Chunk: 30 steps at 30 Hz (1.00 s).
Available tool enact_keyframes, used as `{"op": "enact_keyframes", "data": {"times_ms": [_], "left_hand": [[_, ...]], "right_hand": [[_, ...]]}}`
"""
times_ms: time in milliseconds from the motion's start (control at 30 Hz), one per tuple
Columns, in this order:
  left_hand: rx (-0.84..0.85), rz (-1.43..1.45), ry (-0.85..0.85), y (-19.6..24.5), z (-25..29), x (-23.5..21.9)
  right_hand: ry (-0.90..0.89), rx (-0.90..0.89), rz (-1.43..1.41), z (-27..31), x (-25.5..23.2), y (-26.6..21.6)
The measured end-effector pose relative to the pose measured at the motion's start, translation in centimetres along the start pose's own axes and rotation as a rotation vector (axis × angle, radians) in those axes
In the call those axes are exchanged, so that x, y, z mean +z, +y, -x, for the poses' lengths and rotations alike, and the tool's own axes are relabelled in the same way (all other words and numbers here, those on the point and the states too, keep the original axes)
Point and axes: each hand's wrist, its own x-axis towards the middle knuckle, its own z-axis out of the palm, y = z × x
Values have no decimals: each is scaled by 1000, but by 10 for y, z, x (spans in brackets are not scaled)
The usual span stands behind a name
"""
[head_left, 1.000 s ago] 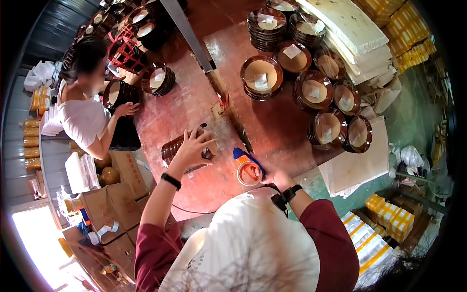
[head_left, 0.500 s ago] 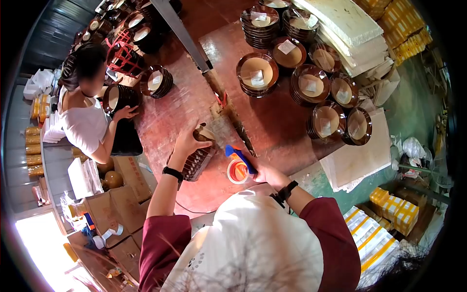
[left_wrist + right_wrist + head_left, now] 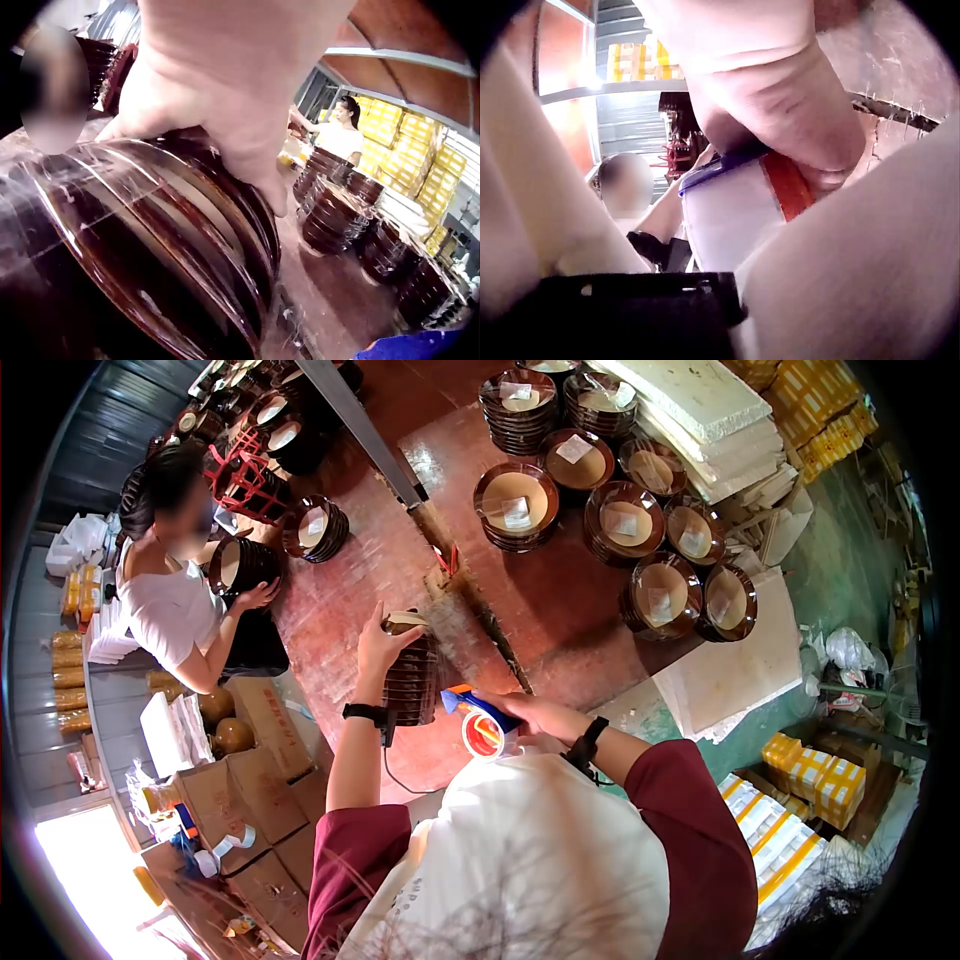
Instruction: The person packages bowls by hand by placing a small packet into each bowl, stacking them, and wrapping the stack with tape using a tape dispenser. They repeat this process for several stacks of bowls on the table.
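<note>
In the head view my left hand grips the far end of a stack of dark brown bowls lying on its side on the table. Up close in the left wrist view, its fingers bend over the glossy rims of the bowls, and see-through film covers part of them. My right hand holds a blue and orange tape dispenser just right of the stack, close to my body. On the dispenser sits a wide roll of clear tape, its red-orange core facing up in the head view.
Several stacks of brown bowls stand on the right of the red table, beside white foam boards. A gap runs between the table panels. Across to the left another person handles a bowl stack.
My left hand, earlier spread over the stack, now grips its end. The stack has turned and shifted right. My right hand has brought the tape dispenser left, closer to the bowls.
</note>
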Motion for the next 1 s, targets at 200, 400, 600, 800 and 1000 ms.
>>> {"op": "enact_keyframes", "data": {"times_ms": [200, 400, 600, 800, 1000], "left_hand": [[-33, 14, -39, 4, -1, -11], [-36, 43, -65, -6, -5, -15], [517, -440, -1, 19, 37, -17], [380, -175, -24, -14, 14, -15], [181, -15, 87, -26, 16, -18]], "right_hand": [[-76, 269, -415, -101, -52, 71], [-72, 276, -438, -98, -51, 75], [37, 329, -313, -93, -31, 57], [119, 249, -261, -100, -25, 58], [216, 215, -69, -118, -35, 51]]}}
